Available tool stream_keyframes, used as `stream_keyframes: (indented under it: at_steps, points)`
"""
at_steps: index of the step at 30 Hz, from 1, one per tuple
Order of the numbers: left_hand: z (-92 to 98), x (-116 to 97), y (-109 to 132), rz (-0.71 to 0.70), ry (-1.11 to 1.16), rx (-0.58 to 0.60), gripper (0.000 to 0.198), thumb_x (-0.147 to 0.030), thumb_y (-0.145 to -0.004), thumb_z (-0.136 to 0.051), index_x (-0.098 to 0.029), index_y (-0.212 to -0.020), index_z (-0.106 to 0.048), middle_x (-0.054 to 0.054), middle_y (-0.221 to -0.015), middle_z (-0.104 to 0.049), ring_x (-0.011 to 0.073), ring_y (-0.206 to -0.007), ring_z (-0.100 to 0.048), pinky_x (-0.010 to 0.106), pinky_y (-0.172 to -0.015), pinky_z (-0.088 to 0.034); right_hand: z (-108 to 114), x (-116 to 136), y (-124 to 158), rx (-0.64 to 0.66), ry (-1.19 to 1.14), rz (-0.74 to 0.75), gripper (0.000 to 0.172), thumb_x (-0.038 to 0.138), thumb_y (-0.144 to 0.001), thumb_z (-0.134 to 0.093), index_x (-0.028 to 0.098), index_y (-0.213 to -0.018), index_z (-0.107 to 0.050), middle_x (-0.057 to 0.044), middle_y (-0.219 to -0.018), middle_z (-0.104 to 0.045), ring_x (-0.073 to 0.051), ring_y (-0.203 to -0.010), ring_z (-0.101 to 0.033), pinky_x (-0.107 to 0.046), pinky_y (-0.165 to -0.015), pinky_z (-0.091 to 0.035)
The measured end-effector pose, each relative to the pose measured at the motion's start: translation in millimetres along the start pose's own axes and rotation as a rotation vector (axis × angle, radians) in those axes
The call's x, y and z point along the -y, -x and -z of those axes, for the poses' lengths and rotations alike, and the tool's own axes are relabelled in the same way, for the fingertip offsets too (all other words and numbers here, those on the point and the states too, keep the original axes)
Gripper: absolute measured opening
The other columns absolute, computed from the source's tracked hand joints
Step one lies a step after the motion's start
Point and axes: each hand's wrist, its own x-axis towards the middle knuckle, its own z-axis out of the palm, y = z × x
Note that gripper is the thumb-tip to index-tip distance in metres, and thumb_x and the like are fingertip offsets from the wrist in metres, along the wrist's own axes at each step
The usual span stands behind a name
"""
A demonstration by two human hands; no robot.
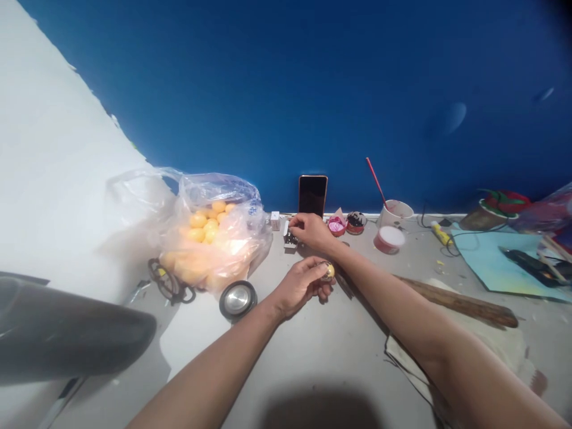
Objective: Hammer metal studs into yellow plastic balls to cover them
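Observation:
My left hand [300, 286] is closed around a small yellow ball [329, 271] held just above the grey table [313, 345]. Farther back, my right hand [311, 230] reaches to a small box of dark bits [289, 240], fingers curled onto it. A clear plastic bag [214, 232] holding several yellow balls lies to the left of both hands. A phone [313, 195] leans upright against the blue wall just behind my right hand.
A round metal lid [238, 299] lies beside the bag. Small paint pots [346, 224], a white cup with a red stick [395, 210], a red-and-white tub [389, 239], a glue tube [441, 233], a wooden stick [460, 304] and a blue sheet [496, 262] lie right.

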Motion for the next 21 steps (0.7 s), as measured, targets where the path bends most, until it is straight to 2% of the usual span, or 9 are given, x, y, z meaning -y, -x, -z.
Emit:
stream_keyframes:
  at_steps: [5,8,10,12,15,18,21]
  points:
    - [0.4,-1.1,2.0,-0.004,0.046,-0.005,0.041,-0.044,-0.079,-0.081,-0.014,-0.098,-0.060,0.009,-0.080,-0.070,0.0142,-0.057,-0.062,0.028,-0.056,-0.049,3.6,3.0,-6.3,-0.018,-0.100,-0.001,0.020,0.017,-0.089,-0.057,0.018,-0.092,-0.076,-0.004,-0.096,-0.079,-0.017,-0.085,-0.069,-0.025,-0.076,-0.048]
    - [2.7,-3.6,2.5,-0.026,0.187,-0.042,0.037,-0.033,-0.080,-0.082,-0.014,-0.104,-0.063,0.012,-0.090,-0.072,0.0138,-0.063,-0.063,0.026,-0.058,-0.048,20.1,11.9,-9.1,-0.002,-0.120,-0.033,0.021,0.015,-0.087,-0.055,0.016,-0.084,-0.076,-0.004,-0.085,-0.077,-0.016,-0.077,-0.066,-0.025,-0.071,-0.046]
    - [4.4,-5.5,2.3,-0.050,0.302,-0.090,0.037,-0.024,-0.079,-0.082,-0.014,-0.111,-0.066,0.014,-0.102,-0.073,0.0131,-0.070,-0.065,0.025,-0.062,-0.048,35.5,17.7,-2.0,0.016,-0.121,-0.052,0.019,0.020,-0.086,-0.058,0.016,-0.079,-0.074,-0.001,-0.075,-0.073,-0.014,-0.068,-0.061,-0.025,-0.065,-0.044]
    - [5.7,-6.6,1.6,-0.078,0.371,-0.133,0.040,-0.018,-0.079,-0.081,-0.016,-0.117,-0.068,0.013,-0.107,-0.072,0.0131,-0.075,-0.066,0.025,-0.066,-0.049,49.5,21.5,15.8,0.028,-0.135,-0.097,0.019,0.027,-0.086,-0.061,0.017,-0.076,-0.074,0.001,-0.069,-0.068,-0.013,-0.063,-0.055,-0.025,-0.060,-0.040]
    - [5.7,-5.5,0.4,-0.105,0.374,-0.160,0.044,-0.016,-0.079,-0.081,-0.019,-0.121,-0.070,0.007,-0.099,-0.069,0.0142,-0.076,-0.066,0.026,-0.066,-0.048,60.9,22.2,56.5,-0.010,-0.254,-0.218,0.020,0.037,-0.083,-0.068,0.019,-0.085,-0.076,0.002,-0.068,-0.064,-0.012,-0.059,-0.049,-0.026,-0.057,-0.039]
    - [4.4,-2.7,-0.4,-0.111,0.338,-0.154,0.049,-0.015,-0.078,-0.081,-0.019,-0.125,-0.069,0.006,-0.095,-0.067,0.0162,-0.078,-0.067,0.026,-0.063,-0.047,62.3,18.5,93.1,-0.080,-0.487,-0.336,0.029,0.044,-0.077,-0.075,0.018,-0.089,-0.074,0.003,-0.064,-0.060,-0.010,-0.053,-0.044,-0.026,-0.051,-0.035]
    - [3.8,-1.4,-0.8,-0.128,0.325,-0.154,0.052,-0.015,-0.078,-0.081,-0.019,-0.127,-0.066,0.008,-0.101,-0.069,0.0182,-0.081,-0.068,0.027,-0.062,-0.047,61.4,15.9,108.8,-0.140,-0.639,-0.384,0.035,0.046,-0.069,-0.082,0.018,-0.086,-0.072,0.003,-0.062,-0.058,-0.009,-0.050,-0.041,-0.026,-0.048,-0.033]
